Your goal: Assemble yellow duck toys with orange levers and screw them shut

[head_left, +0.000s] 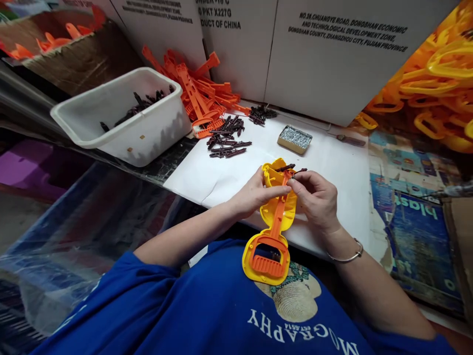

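Note:
A yellow plastic toy shell (266,209) with a loop handle rests against my blue shirt, its hollow side up. Along its length lies an orange plastic lever (279,217) with a ribbed grip inside the loop. My left hand (254,192) is closed around the shell's upper part, thumb across the orange lever. At the shell's far end my right hand (318,199) pinches a thin dark brown plastic stick (301,171). Another dark stick (286,167) lies in the shell beside it. The fingertips partly hide where these parts meet.
Dark sticks (229,140) lie in piles on the white work surface (332,167). Near them stand a small tin of metal bits (294,139), a white bin (148,133) and orange levers (195,93). Yellow parts (436,84) heap at right; a screwdriver-like tool tip (449,191) juts in.

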Available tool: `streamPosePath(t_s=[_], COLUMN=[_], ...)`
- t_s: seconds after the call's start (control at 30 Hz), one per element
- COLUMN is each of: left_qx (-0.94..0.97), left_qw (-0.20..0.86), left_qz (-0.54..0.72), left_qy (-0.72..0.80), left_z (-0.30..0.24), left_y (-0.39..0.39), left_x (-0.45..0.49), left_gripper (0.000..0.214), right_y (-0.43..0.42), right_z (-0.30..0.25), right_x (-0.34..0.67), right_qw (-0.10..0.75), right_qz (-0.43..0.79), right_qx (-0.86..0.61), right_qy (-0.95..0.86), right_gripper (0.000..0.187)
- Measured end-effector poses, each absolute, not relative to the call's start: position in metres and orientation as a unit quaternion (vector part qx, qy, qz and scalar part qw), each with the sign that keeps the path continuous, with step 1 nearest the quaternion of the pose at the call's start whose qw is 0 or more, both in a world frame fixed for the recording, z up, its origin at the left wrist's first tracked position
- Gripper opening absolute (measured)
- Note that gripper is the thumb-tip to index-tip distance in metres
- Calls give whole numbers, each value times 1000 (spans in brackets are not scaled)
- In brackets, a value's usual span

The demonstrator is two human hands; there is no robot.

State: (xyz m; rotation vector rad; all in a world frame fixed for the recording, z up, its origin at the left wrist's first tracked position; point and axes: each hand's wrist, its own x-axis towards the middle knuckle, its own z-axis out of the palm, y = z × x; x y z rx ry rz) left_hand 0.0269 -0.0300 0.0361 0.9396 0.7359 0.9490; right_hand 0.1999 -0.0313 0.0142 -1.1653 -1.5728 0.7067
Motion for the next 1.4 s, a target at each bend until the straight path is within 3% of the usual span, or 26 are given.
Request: streamPosePath(t_s=[0.33, 0.53, 0.97, 1.13, 1.4], left_qx=[574, 596, 610, 569, 541], left_qw=[501, 371, 342, 368, 419], left_qz=[556, 618, 607, 636, 627], left_qy=[333, 355, 377, 369, 372], left_z=[40, 33, 29, 26, 14], left_y=[-35, -48, -58, -65, -71], left_x=[30, 34, 27, 27, 39], left_gripper=[60, 67, 68, 65, 74], right_y=[-40, -54, -54, -59, -56], right_z=[61, 61, 62, 58, 61], right_x=[181, 168, 174, 155, 154], right_qw=[537, 565, 474, 529, 532], right_qz=[197, 215, 98, -5, -91], right_qx=[-479, -468, -434, -412, -404], right_qy=[-665, -644, -760, -742, -738], right_gripper=[6, 8, 19, 10, 8])
